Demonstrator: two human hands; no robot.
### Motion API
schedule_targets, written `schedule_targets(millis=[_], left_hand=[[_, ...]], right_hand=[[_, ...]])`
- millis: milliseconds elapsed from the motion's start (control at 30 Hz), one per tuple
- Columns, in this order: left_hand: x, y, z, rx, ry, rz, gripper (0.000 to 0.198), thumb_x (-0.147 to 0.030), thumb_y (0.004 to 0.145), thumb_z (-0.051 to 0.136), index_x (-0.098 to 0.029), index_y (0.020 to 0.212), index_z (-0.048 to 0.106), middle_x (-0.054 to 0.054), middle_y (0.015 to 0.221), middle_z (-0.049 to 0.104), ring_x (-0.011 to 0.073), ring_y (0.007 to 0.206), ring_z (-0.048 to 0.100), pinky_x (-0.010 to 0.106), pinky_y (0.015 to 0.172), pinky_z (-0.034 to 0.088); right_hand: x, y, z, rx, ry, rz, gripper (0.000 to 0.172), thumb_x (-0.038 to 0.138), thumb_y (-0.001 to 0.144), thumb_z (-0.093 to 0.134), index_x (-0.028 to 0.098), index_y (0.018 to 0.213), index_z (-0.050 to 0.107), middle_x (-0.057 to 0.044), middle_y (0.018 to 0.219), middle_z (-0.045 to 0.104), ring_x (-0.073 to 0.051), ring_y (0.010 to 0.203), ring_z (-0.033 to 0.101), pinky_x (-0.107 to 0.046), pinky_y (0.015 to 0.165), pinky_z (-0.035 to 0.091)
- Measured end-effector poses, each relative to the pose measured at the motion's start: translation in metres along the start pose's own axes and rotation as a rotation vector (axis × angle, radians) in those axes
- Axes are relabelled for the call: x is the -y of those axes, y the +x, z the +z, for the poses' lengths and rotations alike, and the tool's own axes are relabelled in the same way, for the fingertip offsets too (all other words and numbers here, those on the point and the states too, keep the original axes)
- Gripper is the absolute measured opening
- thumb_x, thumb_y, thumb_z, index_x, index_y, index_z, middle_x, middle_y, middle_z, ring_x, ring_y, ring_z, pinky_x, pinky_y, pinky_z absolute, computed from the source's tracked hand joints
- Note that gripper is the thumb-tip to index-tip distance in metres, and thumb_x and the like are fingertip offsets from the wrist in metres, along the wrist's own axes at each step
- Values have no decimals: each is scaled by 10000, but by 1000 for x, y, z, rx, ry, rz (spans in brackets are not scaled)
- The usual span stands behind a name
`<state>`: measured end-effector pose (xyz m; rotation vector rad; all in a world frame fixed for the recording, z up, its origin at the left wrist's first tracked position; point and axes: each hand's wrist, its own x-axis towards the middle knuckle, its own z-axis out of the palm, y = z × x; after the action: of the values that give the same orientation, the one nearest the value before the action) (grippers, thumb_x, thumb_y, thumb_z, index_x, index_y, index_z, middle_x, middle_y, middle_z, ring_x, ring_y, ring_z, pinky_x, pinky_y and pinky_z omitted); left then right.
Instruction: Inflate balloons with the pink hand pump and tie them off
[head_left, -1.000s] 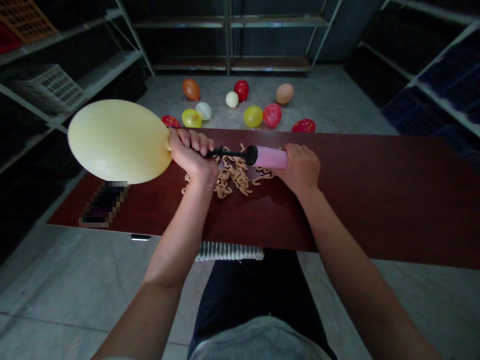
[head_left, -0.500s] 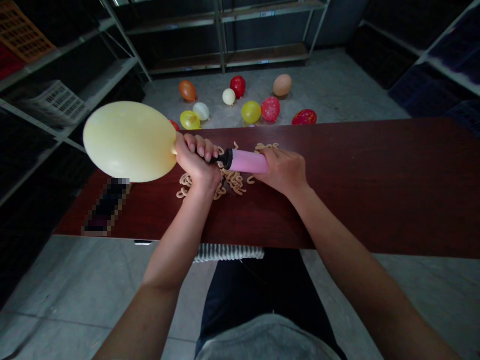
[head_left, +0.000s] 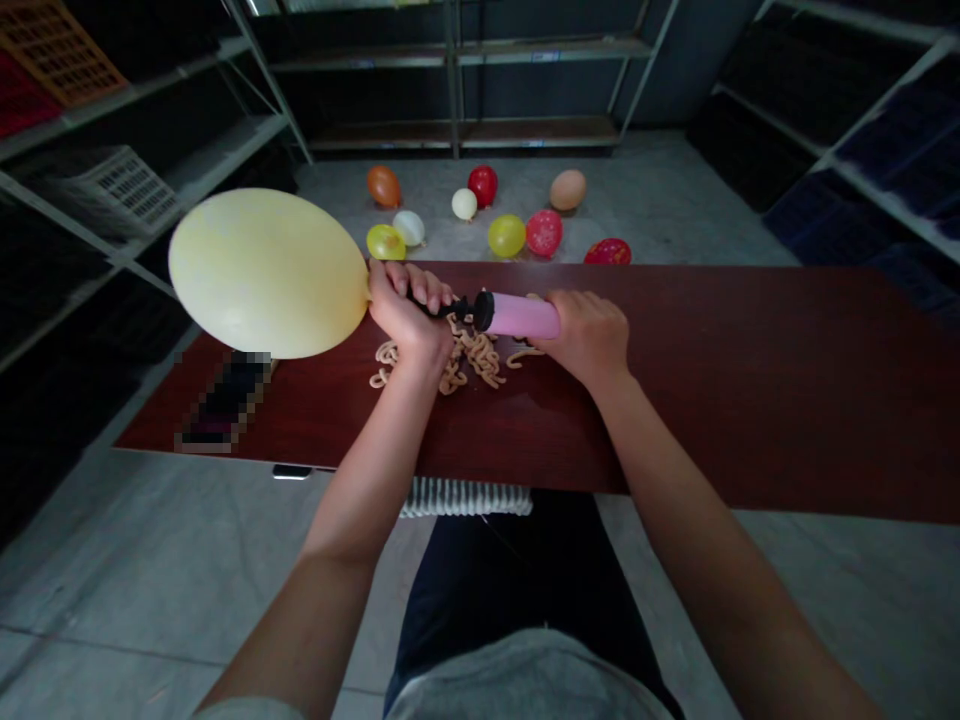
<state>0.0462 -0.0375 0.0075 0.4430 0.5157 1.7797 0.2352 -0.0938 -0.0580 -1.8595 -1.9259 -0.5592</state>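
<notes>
Yellow balloon (head_left: 268,273), light and soft, likely best held at the neck, where the left hand (head_left: 407,315) closes tight; right hand (head_left: 589,338) grips the pink hand pump (head_left: 519,315).

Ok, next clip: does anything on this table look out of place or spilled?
Yes: loose pale curly strands lie scattered on the dark red table under the pink hand pump, looking spilled rather than set out.

Dim, soft overhead light, with strong wide-angle bending toward the edges.
</notes>
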Motion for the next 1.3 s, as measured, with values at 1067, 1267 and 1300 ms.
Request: schedule_targets(millis=[1067,1267,1300], left_hand=[[-10,10,-8,-3,205,113,476,-253,1015,371,-198,572,207,-45,467,198,90,360,203,265,423,237],[2,-3,-1,16,192,50,471,-241,1022,330,-201,570,202,-43,467,193,91,349,192,272,411,236],[3,-5,0,12,203,40,474,-251,1023,337,-201,572,202,-44,468,192,91,350,191,269,410,238]], right_hand=[[-7,-2,-14,80,76,91,261,388,873,565,159,986,615,-142,971,676,-303,935,575,-413,801,379],[11,-3,-12,113,152,5,339,311,825,609,143,1119,615,-145,1042,700,-294,981,609,-385,831,385],[12,-3,-12,119,159,0,353,300,818,611,136,1130,616,-148,1052,701,-294,988,612,-385,841,387]])
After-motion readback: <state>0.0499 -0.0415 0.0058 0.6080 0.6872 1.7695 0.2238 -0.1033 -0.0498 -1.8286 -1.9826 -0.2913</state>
